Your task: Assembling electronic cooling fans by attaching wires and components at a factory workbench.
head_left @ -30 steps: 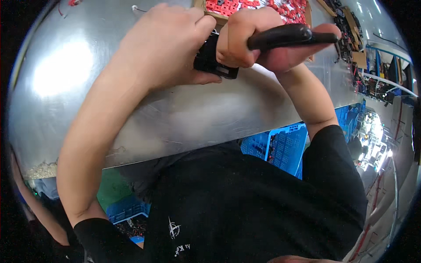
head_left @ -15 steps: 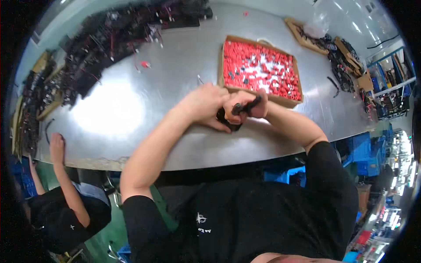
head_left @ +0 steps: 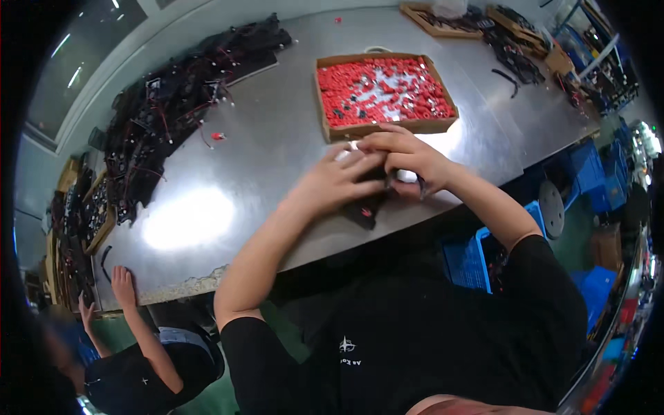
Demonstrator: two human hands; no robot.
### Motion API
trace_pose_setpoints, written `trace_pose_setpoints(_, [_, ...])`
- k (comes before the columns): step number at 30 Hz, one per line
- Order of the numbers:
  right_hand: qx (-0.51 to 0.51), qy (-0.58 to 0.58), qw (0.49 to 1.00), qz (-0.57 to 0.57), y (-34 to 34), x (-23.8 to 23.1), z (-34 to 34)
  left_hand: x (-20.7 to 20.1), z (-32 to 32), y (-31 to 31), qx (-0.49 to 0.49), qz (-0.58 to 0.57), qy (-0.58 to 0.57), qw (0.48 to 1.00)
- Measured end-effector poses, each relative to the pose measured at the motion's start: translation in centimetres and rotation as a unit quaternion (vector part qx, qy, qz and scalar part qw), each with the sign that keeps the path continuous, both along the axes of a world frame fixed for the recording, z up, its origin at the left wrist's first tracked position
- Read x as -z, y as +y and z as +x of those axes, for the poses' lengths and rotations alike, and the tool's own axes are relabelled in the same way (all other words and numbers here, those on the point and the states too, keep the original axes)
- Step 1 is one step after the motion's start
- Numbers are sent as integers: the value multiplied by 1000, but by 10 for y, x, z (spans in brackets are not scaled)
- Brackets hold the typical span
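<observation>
Blue crate: it stood (head_left: pixel 477 257) below the near edge of the table (head_left: pixel 270 124), right of that edge's middle, with dark things inside.
Black piece: it was (head_left: pixel 364 216) just inside the middle of the near edge, under the two hands; a small red spot showed on it, and whether it touched the metal I could not tell (motion had smeared it).
Left hand: its fingers (head_left: pixel 339 181) lay spread across the black piece and grasped it.
Right hand: its fingers (head_left: pixel 407 153) were bent around a dark curved handle (head_left: pixel 421 187), their tips meeting the left hand over the piece; the rest of the tool was hidden.
Co-worker's hand: it lay flat (head_left: pixel 123 287) at the near left corner, just beside a black strip (head_left: pixel 105 263).
Cardboard box: it sat (head_left: pixel 391 129) beyond the hands, toward the far edge, filled with small red parts (head_left: pixel 346 79).
Loose red part: it lay alone (head_left: pixel 218 136) on bare metal, near the dark heap.
Dark heap: black parts and thin wires (head_left: pixel 149 114) stretched along the left side to the far edge.
White ring: it showed (head_left: pixel 377 50) just behind the box.
Shallow tray: it stood (head_left: pixel 443 32) at the far edge, toward the far right corner.
</observation>
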State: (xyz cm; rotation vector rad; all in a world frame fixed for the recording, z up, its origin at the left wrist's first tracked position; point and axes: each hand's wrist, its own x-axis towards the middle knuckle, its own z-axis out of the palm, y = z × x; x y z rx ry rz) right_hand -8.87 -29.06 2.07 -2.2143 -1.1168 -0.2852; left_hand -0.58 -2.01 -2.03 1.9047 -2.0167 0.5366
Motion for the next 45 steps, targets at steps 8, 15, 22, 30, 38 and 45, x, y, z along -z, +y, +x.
trace_pose_setpoints(8, [118,-23,992,-42,10,27,-16,-24,19,11,-106,-53,165,979])
trace_pose_setpoints(15, [214,-36,974,-58,14,22,-35,-14,7,9,-189,54,289,937])
trace_pose_setpoints(22, [160,51,957,235,7,-2,-18,1,7,9,-207,15,315,926])
trace_pose_setpoints(30, [-11,303,800,517,77,-11,38,13,5,4,-151,-41,341,927])
trace_pose_setpoints(38, [98,292,830,464,92,18,34,18,8,2,-170,-63,360,915])
trace_pose_setpoints(45, [131,287,836,450,117,17,37,18,9,6,-172,-47,355,918])
